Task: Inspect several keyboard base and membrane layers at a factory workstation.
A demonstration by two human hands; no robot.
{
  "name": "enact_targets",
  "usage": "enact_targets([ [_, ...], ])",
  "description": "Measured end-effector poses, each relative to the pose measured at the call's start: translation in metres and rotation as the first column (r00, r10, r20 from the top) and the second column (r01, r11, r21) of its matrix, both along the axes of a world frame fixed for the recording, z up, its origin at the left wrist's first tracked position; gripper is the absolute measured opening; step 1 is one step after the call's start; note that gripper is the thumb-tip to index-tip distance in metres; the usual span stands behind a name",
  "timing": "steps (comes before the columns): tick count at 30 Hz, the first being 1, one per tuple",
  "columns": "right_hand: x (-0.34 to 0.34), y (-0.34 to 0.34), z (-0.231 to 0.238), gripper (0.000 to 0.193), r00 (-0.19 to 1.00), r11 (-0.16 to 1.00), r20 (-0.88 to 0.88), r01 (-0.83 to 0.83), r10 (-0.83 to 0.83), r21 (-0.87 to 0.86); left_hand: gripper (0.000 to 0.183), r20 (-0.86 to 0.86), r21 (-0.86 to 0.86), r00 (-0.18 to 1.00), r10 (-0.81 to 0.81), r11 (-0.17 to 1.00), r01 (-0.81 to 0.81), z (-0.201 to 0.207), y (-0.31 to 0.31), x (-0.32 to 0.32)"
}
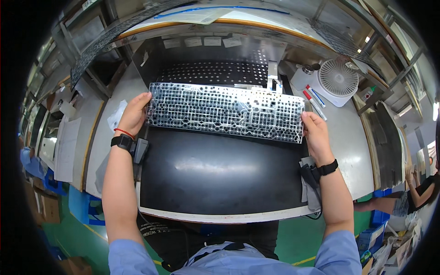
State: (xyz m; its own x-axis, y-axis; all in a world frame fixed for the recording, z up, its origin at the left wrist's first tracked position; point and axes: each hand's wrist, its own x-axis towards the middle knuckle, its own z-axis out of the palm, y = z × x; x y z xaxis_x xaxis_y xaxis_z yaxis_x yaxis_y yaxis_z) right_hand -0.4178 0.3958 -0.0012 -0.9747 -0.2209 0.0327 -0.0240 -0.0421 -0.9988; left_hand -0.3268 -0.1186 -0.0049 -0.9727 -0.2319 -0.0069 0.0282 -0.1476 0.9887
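A long keyboard membrane sheet [224, 112], see-through with silvery circuit lines and rows of dark dots, is held up above the bench, its right end a little lower in view. Its left end is pinched between the thumb and fingers of my left hand [134, 113]. My right hand [316, 133] grips the opposite end by the edge. Below the sheet lies a black work mat [220, 174]. Behind it stands a dark panel with rows of holes [215, 71], and a pale tab or fixture [273, 78] shows at the sheet's upper right edge.
A white round fan [338, 79] stands at the back right, near red and blue markers [315, 97] and a green-capped bottle [368, 94]. A grey cloth [310, 195] lies by my right wrist. Clear plastic [118, 115] lies at left. Other people are at both sides.
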Motion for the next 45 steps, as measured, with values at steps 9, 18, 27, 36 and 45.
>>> enact_targets([
  [9, 0.001, -0.002, 0.001, 0.021, 0.996, 1.0, -0.088, 0.006, -0.004, 0.02, 0.02, 0.018, -0.001, 1.0, 0.017, 1.0, -0.017, -0.002, -0.001, -0.001],
  [18, 0.003, 0.001, 0.0, 0.022, 0.983, 0.998, -0.173, 0.059, -0.061, -0.019, 0.022, -0.041, 0.051, 0.992, -0.117, 0.992, 0.119, -0.006, -0.027, 0.001],
  [27, 0.006, 0.0, 0.005, 0.011, 0.977, 0.999, -0.209, 0.032, -0.035, -0.02, 0.024, -0.016, -0.112, 0.996, 0.09, 0.99, -0.091, 0.012, 0.01, 0.004],
  [36, 0.007, -0.001, 0.009, 0.019, 0.98, 0.999, -0.192, 0.045, -0.042, 0.012, 0.02, 0.064, -0.047, 0.996, 0.054, 0.998, -0.051, 0.001, -0.001, 0.0],
  [45, -0.004, 0.005, 0.001, 0.021, 0.987, 0.999, -0.161, 0.026, -0.032, -0.035, 0.052, -0.028, 0.172, 0.991, 0.129, 0.977, -0.122, -0.004, -0.019, -0.005],
])
